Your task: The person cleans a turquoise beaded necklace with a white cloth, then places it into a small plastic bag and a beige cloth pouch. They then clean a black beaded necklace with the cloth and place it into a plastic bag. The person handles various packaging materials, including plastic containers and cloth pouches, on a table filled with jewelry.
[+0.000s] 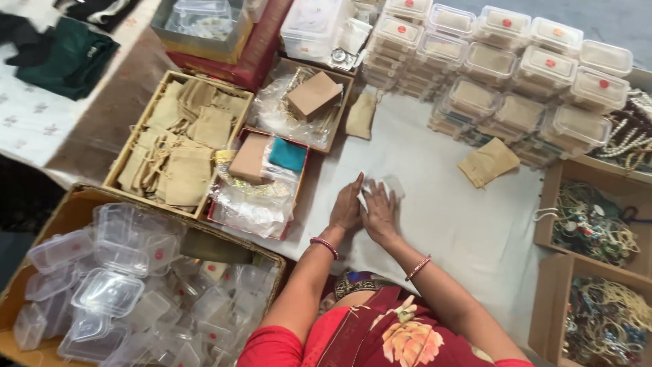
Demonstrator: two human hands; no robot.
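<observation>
Small clear plastic box [388,186] on white cloth

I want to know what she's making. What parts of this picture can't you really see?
- Head view: the small clear container is mostly covered by the left hand and right hand; its contents are hidden.
- The stacked lidded boxes are too small and cloudy to show their contents.
- The jewellery box is cut off by the right and bottom edges.
- The tangled beads inside blur together.
</observation>
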